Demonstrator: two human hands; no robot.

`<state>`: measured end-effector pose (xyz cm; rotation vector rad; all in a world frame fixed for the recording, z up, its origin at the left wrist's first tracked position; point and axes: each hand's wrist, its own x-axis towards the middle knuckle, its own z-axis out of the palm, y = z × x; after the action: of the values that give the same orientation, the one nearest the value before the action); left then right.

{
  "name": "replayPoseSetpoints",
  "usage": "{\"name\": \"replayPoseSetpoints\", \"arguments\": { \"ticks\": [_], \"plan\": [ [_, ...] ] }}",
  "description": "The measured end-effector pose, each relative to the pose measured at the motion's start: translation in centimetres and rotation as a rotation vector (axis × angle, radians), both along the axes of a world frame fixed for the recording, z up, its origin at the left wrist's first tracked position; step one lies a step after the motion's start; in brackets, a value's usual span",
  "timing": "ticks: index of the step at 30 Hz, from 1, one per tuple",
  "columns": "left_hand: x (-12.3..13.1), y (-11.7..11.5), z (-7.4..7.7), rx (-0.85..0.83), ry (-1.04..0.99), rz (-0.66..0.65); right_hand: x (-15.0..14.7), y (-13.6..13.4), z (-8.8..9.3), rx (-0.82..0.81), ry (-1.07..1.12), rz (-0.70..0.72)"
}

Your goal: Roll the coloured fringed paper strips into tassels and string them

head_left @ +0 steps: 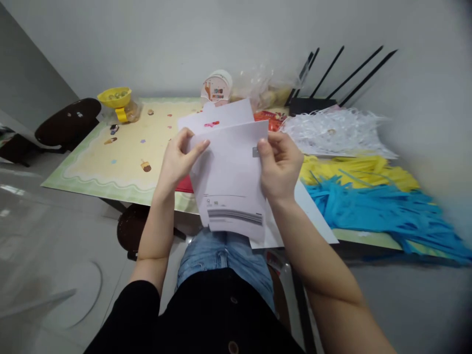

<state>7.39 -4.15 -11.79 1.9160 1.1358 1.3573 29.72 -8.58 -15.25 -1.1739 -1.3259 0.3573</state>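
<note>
Between my two hands is a white printed paper (pixel 232 172), raised over the table's front edge and my lap. Small print and dark stripes run along its lower end. My left hand (pixel 180 160) pinches its upper left edge, thumb on the near face. On the upper right edge, my right hand (pixel 278 162) grips it with the thumb beside a small grey mark. Behind it shows another white sheet (pixel 236 110) with a pink and red mark; whether I hold this one too cannot be told. Something red (pixel 185 185) peeks out below my left hand.
White sheets (pixel 313 216) lie under my right forearm. To the right are piles of white strips (pixel 332 130), yellow strips (pixel 361 172) and blue strips (pixel 376 206). A black router (pixel 309 104), a round tub (pixel 217 88) and a yellow scale (pixel 120 101) stand along the back.
</note>
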Motion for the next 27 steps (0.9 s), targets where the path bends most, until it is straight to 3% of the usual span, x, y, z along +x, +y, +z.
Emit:
{"name": "replayPoseSetpoints", "arguments": {
  "ticks": [3,7,10,12,15,18,20,24,27],
  "plan": [
    [0.1,-0.4,-0.3,-0.119,-0.146,-0.161,0.1,-0.5,-0.9,-0.136,0.116,0.088],
    [0.4,-0.6,-1.0,-0.253,-0.28,-0.258,-0.4,-1.6,-2.2,-0.557,0.53,0.552],
    [0.8,-0.3,-1.9,-0.284,-0.291,-0.272,-1.0,-2.3,-2.6,-0.747,0.705,0.694],
    [1.2,0.2,-2.7,-0.268,-0.314,-0.266,-1.2,-2.4,-2.5,-0.685,0.711,0.617],
    [1.9,0.3,-4.0,-0.264,-0.387,-0.209,-0.4,-1.8,-2.4,-0.524,0.558,0.358],
    [2.7,-0.9,-5.3,-0.341,-0.397,-0.191,0.8,-0.9,-2.7,-0.383,0.424,0.104],
    [3.0,-2.1,-6.0,-0.375,-0.391,-0.163,1.2,-0.6,-3.0,-0.32,0.383,0.012],
    [3.1,-3.7,-6.8,-0.35,-0.473,0.02,0.9,-1.1,-3.3,-0.328,0.419,0.112],
    [3.1,-3.8,-7.0,-0.455,-0.586,0.003,0.7,-1.5,-3.3,-0.306,0.462,0.133]
  ]
}}
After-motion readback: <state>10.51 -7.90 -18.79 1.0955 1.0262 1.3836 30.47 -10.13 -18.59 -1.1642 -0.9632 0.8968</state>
